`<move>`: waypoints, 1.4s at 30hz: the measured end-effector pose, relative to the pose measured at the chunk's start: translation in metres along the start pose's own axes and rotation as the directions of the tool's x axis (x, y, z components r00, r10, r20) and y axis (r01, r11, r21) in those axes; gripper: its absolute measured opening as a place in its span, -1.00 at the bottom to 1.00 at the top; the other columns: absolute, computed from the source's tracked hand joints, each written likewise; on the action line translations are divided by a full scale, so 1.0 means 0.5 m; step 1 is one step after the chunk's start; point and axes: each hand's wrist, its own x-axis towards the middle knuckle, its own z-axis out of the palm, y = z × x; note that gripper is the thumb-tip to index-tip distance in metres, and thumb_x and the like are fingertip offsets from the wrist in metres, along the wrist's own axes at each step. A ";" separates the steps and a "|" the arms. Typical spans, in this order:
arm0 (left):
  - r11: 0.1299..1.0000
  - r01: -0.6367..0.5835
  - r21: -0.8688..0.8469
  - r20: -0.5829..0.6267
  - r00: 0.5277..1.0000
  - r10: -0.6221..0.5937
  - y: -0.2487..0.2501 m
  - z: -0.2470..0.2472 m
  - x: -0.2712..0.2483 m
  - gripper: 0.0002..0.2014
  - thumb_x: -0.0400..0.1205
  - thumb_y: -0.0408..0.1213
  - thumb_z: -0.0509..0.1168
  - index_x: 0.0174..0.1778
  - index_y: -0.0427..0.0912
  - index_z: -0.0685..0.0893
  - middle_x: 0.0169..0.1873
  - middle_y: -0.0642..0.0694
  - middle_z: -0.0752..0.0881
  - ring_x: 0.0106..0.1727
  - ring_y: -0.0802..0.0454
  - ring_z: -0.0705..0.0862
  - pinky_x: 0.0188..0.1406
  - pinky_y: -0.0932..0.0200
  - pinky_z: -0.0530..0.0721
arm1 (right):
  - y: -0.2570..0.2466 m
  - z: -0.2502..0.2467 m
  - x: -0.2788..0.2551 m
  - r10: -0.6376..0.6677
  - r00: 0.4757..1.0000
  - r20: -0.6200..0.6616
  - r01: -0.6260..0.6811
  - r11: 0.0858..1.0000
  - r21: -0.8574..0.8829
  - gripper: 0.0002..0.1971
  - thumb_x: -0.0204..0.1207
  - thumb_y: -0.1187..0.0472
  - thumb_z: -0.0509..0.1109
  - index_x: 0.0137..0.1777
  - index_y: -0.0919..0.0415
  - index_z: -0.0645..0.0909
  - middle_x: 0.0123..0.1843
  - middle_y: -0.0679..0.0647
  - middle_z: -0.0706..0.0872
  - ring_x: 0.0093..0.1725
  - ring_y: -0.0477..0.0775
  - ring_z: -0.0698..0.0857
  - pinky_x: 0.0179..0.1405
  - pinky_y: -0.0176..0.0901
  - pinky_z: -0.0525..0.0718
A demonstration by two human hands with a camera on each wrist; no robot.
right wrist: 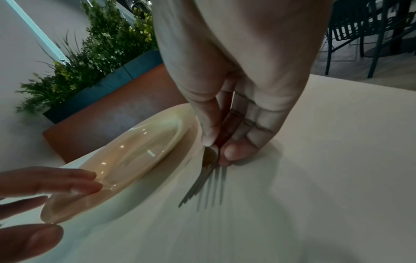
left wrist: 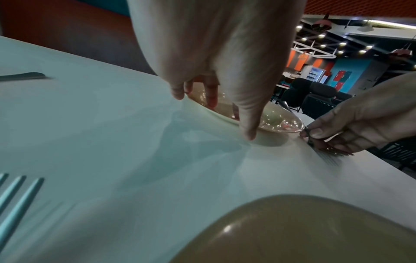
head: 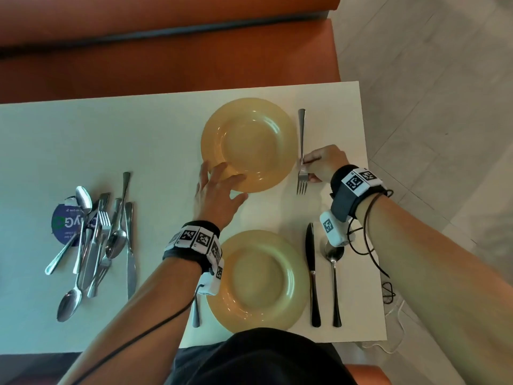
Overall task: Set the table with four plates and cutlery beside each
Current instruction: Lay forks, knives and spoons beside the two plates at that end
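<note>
Two yellow plates lie on the pale table (head: 138,140): a far plate (head: 249,144) and a near plate (head: 258,279). My left hand (head: 233,185) rests with straight fingers on the far plate's near-left rim (left wrist: 276,122), thumb at the edge. My right hand (head: 307,170) pinches the neck of a fork (head: 302,134) lying just right of that plate, tines toward me (right wrist: 200,181). Beside the near plate lie a knife (head: 312,273) and spoon (head: 334,273) on the right. A fork (head: 195,312) on its left is mostly hidden under my left wrist.
A heap of several spare forks, spoons and knives (head: 94,240) lies at the left on a blue round sticker (head: 65,226). An orange bench (head: 166,65) runs behind the table. The table's right edge (head: 369,176) is close to my right hand.
</note>
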 end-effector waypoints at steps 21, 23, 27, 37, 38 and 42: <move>0.999 0.049 -0.022 -0.028 0.998 -0.050 -0.022 -0.009 0.009 -0.57 0.53 0.01 0.47 0.34 0.20 0.66 0.60 0.03 0.34 0.70 -0.15 -0.03 0.47 -0.26 0.47 | -0.043 0.018 0.023 0.026 0.998 -0.052 -0.037 0.974 -0.224 -0.92 0.33 0.28 0.65 -0.22 0.23 0.80 -0.24 0.18 0.85 -0.19 0.18 0.86 -0.02 0.05 0.84; 0.999 0.049 -0.019 -0.021 0.999 -0.049 -0.022 -0.010 0.010 -0.56 0.54 0.01 0.47 0.36 0.21 0.65 0.60 0.03 0.33 0.70 -0.15 -0.04 0.47 -0.27 0.46 | -0.040 0.023 0.028 0.012 0.998 -0.067 -0.028 0.970 -0.240 -0.92 0.31 0.26 0.65 -0.24 0.20 0.80 -0.23 0.17 0.85 -0.16 0.19 0.85 0.01 0.06 0.83; 0.998 0.053 -0.015 -0.018 0.998 -0.053 -0.022 -0.012 0.010 -0.55 0.54 0.02 0.46 0.37 0.23 0.63 0.61 0.04 0.31 0.71 -0.15 -0.05 0.49 -0.27 0.45 | -0.035 0.026 0.031 0.014 0.996 -0.093 -0.035 0.973 -0.228 -0.95 0.34 0.30 0.60 -0.28 0.18 0.79 -0.30 0.16 0.84 -0.21 0.16 0.85 -0.05 0.05 0.84; 0.998 -0.033 -0.060 -0.171 0.985 0.022 -0.041 -0.030 -0.042 -0.52 0.53 -0.04 0.49 0.39 0.10 0.64 0.53 -0.08 0.45 0.63 -0.30 0.20 0.36 -0.26 0.54 | -0.030 0.011 0.001 -0.021 0.998 -0.059 0.010 0.984 -0.179 -0.87 0.32 0.34 0.59 -0.31 0.09 0.79 -0.15 0.15 0.85 -0.10 0.16 0.84 -0.01 0.02 0.84; 0.996 -0.032 -0.077 -0.206 0.978 0.016 -0.051 -0.033 -0.055 -0.54 0.54 -0.05 0.48 0.38 0.06 0.65 0.50 -0.10 0.49 0.59 -0.29 0.27 0.37 -0.21 0.52 | -0.026 0.005 -0.004 -0.026 0.998 -0.062 0.015 0.986 -0.168 -0.84 0.29 0.37 0.57 -0.30 0.07 0.80 -0.14 0.13 0.85 -0.09 0.15 0.84 -0.01 0.02 0.84; 0.986 0.028 -0.165 -0.271 0.960 -0.073 -0.122 -0.050 -0.130 -0.63 0.60 -0.06 0.40 0.33 0.00 0.70 0.32 -0.09 0.65 0.37 -0.16 0.53 0.35 0.11 0.40 | -0.001 -0.029 -0.045 -0.070 0.993 -0.090 0.065 0.996 -0.059 -0.82 0.42 0.35 0.53 -0.28 0.02 0.75 -0.18 0.06 0.83 -0.26 0.10 0.82 -0.14 -0.12 0.85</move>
